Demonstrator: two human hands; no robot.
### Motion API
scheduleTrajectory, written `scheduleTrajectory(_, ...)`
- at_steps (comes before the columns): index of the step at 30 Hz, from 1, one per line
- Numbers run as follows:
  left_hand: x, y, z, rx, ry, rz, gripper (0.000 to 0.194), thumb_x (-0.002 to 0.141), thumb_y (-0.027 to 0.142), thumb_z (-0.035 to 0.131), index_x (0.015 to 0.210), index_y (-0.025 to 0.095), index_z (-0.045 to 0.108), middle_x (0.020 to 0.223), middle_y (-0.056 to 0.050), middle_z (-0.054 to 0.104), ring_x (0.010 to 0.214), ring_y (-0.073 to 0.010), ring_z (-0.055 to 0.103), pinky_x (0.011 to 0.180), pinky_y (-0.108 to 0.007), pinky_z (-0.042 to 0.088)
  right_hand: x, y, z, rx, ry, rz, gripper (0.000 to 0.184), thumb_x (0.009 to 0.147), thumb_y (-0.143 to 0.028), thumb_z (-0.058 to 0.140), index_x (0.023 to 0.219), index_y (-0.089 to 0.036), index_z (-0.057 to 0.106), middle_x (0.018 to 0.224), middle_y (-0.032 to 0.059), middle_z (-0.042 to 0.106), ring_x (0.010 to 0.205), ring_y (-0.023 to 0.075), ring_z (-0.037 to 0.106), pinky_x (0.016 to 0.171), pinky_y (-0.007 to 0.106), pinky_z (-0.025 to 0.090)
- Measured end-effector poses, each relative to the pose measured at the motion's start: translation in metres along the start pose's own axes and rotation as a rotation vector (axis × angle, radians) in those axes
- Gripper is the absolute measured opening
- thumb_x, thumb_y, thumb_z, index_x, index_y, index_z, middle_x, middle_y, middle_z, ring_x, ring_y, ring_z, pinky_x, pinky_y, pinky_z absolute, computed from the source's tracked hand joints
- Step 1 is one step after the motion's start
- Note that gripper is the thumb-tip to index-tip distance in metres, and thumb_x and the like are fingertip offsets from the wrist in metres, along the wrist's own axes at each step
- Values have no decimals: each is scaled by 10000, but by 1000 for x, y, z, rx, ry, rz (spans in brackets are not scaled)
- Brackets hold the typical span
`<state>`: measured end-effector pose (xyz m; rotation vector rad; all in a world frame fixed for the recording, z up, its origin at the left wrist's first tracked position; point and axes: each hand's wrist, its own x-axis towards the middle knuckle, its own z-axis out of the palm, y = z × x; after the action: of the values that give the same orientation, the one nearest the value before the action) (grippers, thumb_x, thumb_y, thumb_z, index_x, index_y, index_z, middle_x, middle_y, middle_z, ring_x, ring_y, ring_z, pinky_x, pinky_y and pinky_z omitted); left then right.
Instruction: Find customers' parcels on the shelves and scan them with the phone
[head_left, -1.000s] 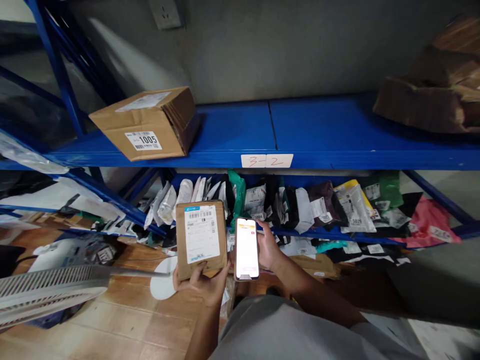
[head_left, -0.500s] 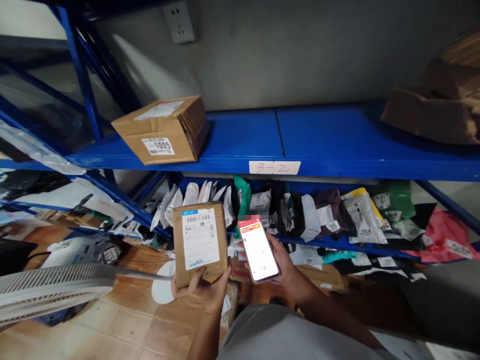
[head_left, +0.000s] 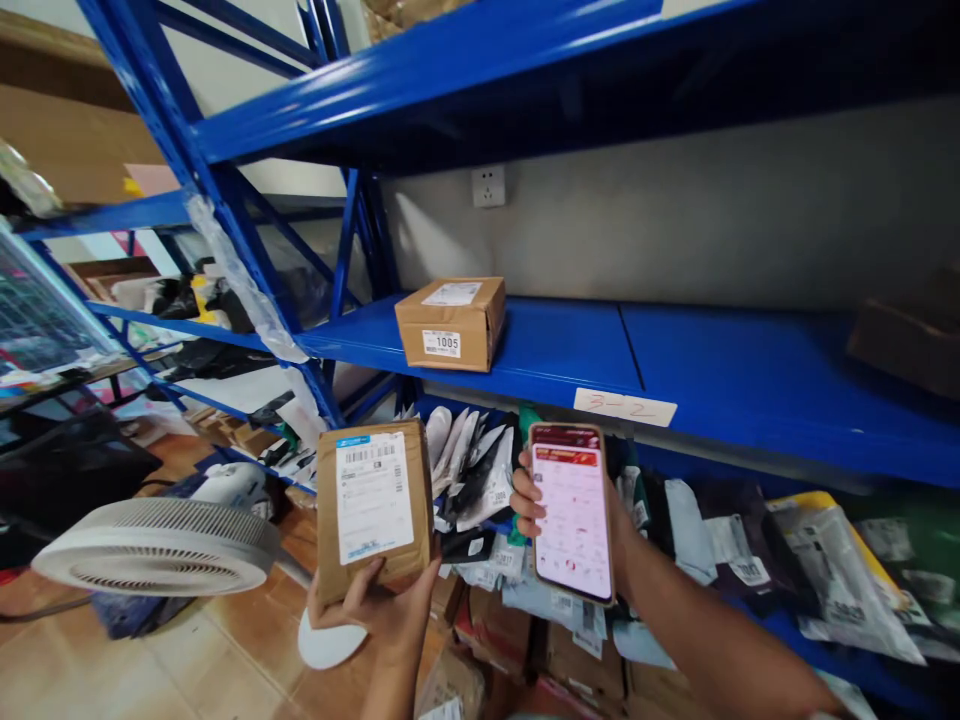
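A brown cardboard box point(head_left: 327, 500) with a white shipping label point(head_left: 375, 500) is held upright by my left hand point(head_left: 379, 605), whose fingers and thumb grip its lower edge. To its right, my right hand point(head_left: 528, 492) is wrapped around a smartphone point(head_left: 571, 520). The phone's lit screen faces me and shows a red banner over a pale page. Its small text is too blurred to read. Behind both hands stands a blue metal shelf point(head_left: 555, 345), carrying another cardboard box point(head_left: 450, 322) labelled 1005.
Several bagged parcels point(head_left: 465, 450) fill the lower shelf, with more cardboard boxes point(head_left: 491, 630) near the floor. A white standing fan point(head_left: 157, 545) is at the left. A "3-2" tag point(head_left: 625, 406) marks the shelf edge. Dark cardboard point(head_left: 904, 345) sits at the far right.
My view has lifted and swung left, bringing an upper shelf and the left rack into sight. The phone is higher and looks larger. Both hands keep hold of the same things.
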<state>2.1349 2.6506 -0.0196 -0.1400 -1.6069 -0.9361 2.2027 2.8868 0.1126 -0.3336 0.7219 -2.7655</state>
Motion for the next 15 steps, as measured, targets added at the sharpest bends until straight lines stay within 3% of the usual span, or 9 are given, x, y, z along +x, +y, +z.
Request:
scheduleTrajectory(2, 16, -6, 0, 1, 49, 103, 773, 331, 305, 935, 916, 198, 440, 1271, -103, 230, 1232, -338, 346, 989, -546, 430, 26, -22, 13, -36, -42, 97, 443, 945, -534, 400, 817, -163, 604, 487, -66, 387, 440, 94, 294, 485, 213, 331)
scheduleTrajectory(4, 29, -10, 1, 19, 88, 180, 770, 325, 273, 932, 916, 199, 444, 1268, -101, 240, 1237, -344, 342, 1006, -562, 411, 49, -45, 24, -132, -27, 212, 474, 998, -473, 264, 923, -137, 591, 492, -72, 398, 397, 91, 232, 471, 223, 336)
scheduleTrajectory(6, 37, -14, 2, 27, 108, 199, 761, 320, 265, 929, 903, 203, 444, 1275, -101, 244, 1250, -356, 329, 1013, -574, 402, 72, -65, 32, -255, -2, 358, 576, 981, -543, 226, 1078, -79, 554, 550, -44, 471, 391, 100, 261, 470, 252, 370)
scheduleTrajectory(10, 45, -23, 9, 23, 101, 157, 756, 361, 292, 924, 930, 213, 432, 1245, -92, 290, 1218, -324, 382, 958, -525, 469, 112, -84, 42, -375, 103, 608, 778, 924, -644, 238, 1254, 23, 462, 454, -50, 421, 422, 166, 386, 400, 270, 370)
scheduleTrajectory(12, 48, -25, 12, -14, 101, 127, 729, 385, 282, 922, 927, 211, 439, 1278, -100, 289, 1252, -338, 366, 975, -530, 447, 128, -81, 49, -378, 236, 548, 762, 927, -612, 240, 1284, 31, 438, 433, -53, 417, 402, 166, 391, 367, 263, 352)
scheduleTrajectory(15, 53, -27, 16, -73, 93, 102, 691, 406, 296, 925, 906, 204, 458, 1345, -108, 267, 1297, -358, 334, 1005, -538, 395, 146, -67, 66, -329, 400, 210, 646, 923, -589, 294, 1230, -63, 509, 502, -25, 491, 360, 114, 350, 352, 234, 320)
